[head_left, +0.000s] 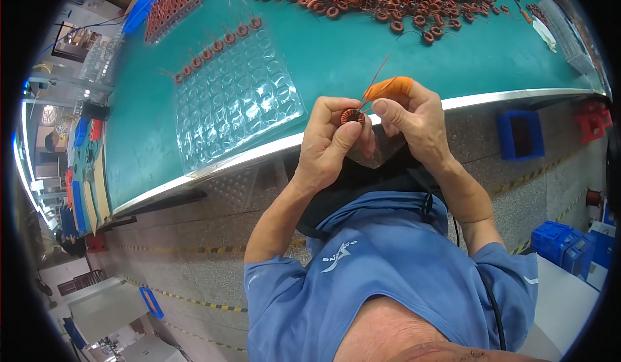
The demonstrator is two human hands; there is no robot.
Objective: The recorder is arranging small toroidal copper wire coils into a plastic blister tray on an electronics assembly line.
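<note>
Just beyond the table's front edge, my left hand (323, 145) pinches a small ring-shaped coil (351, 115) wound with copper-coloured wire. Thin wire leads (381, 69) stick up from it to the right. My right hand (417, 119) is closed beside the coil, thumb and forefinger on a lead; an orange finger cover (391, 87) wraps the forefinger. To the left lies a clear plastic tray (236, 97) with round pockets. Along its far edge stands a row of several similar coils (218, 46), leads upward.
A large heap of loose coils (388, 3) covers the far middle of the green table (349, 45). At the far left a filled coil tray (173, 6) sits by a blue bin edge (143, 9). A blue crate (521, 135) is on the floor, right.
</note>
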